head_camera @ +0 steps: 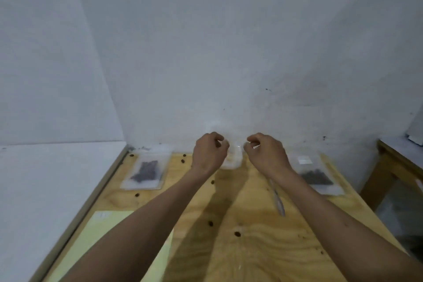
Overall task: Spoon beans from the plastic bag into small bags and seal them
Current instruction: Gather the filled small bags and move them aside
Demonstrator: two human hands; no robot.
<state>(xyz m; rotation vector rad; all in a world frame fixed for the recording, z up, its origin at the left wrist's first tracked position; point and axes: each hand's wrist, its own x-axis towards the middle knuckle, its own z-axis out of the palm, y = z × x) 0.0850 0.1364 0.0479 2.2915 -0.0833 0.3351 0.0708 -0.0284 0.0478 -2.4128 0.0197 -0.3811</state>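
My left hand (209, 152) and my right hand (265, 153) are raised side by side above the wooden table (263, 247), each pinching an upper corner of a small clear bag (233, 158) that hangs between them. The bag looks nearly transparent and blurred; I cannot tell what is in it. A clear bag with dark beans (145, 173) lies flat at the far left of the table. Another clear bag with dark beans (317, 177) lies at the far right. A spoon (279, 201) rests on the table under my right forearm.
Several loose beans (237, 233) are scattered over the wood. A pale yellow sheet (96, 242) lies at the near left. White walls close the back and left sides. A wooden stand (386, 167) is at the right beyond the table edge.
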